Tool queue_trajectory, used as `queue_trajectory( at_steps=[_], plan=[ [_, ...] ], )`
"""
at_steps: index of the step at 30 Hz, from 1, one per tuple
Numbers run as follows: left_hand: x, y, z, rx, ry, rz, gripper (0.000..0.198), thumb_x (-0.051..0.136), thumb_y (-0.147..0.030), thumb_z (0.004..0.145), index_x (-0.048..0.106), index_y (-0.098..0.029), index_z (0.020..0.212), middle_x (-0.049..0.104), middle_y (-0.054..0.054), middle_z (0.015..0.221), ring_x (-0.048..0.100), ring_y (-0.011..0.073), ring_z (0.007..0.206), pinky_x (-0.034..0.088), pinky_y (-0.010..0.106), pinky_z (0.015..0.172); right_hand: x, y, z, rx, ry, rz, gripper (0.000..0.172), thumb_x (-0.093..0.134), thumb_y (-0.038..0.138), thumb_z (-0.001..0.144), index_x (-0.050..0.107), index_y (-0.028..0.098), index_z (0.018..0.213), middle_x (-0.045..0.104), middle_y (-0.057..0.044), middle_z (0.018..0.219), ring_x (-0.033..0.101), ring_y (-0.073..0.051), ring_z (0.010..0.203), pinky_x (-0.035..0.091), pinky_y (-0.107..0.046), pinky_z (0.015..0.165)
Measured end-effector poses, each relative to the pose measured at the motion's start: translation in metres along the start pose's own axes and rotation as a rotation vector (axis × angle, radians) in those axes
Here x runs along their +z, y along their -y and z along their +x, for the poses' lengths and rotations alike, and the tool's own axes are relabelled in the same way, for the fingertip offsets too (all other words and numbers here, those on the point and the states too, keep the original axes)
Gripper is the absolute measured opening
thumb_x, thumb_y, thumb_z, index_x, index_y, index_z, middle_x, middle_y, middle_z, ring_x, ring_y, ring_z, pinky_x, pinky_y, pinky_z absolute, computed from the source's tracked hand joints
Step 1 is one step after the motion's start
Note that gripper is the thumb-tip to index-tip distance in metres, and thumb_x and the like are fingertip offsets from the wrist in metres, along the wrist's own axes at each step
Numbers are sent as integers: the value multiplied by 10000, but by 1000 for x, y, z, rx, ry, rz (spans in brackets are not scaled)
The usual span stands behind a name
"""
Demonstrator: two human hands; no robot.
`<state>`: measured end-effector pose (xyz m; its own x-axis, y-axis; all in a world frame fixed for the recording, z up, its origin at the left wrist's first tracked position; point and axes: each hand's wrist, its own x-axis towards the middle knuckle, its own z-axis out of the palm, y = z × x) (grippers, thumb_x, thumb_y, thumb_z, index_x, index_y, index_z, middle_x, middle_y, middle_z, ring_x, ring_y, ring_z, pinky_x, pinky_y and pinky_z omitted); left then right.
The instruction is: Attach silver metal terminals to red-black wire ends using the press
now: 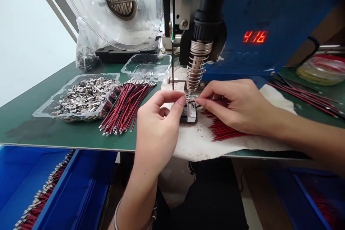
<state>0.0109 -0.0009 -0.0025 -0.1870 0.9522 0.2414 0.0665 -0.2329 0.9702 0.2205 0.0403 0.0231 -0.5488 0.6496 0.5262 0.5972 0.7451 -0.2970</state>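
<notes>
Fingers [210,105] of the right hand [239,104] are pinched tight on a thin red-and-black insulated wire [192,101], and look how it lies: long axis left to right, tip pointing left, straight at the other hand. Over there, the left hand [161,133] has thumb and forefinger together at the tips, clamped on a tiny silver metal piece [188,98], its exact shape too small to tell. Wire and metal piece come together in the narrow space between both hands, each about equally near! Right above it points the spring-wrapped metal tool tip [198,66]; just below sits a small black-and-silver block [192,114] on the green counter [81,134].
</notes>
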Motion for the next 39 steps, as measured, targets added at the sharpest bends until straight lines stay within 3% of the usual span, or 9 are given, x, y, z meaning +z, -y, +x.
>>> queue_trajectory(
  at_steps=[14,29,39],
  plan=[
    [2,-3,1,-20,20,15,77,880,-305,950,866,-244,904,583,-29,616,437,93,513,297,226,452,0,0,-2,-21,-19,-30,187,660,310,1091,733,255,928,736,17,689,598,-162,536,414,-324,561],
    [3,-3,-1,-38,5,9,85,896,-301,936,856,-245,886,597,-27,635,452,94,535,322,225,465,2,5,-2,33,-45,-14,196,669,297,1083,741,245,909,710,18,660,572,-160,520,395,-328,565],
    [2,-3,-2,-39,-13,50,91,899,-329,937,870,-244,928,716,-17,734,515,78,573,397,202,511,3,12,-1,103,-62,63,184,709,265,1046,740,234,867,678,42,613,529,-137,488,415,-305,592]
  ],
)
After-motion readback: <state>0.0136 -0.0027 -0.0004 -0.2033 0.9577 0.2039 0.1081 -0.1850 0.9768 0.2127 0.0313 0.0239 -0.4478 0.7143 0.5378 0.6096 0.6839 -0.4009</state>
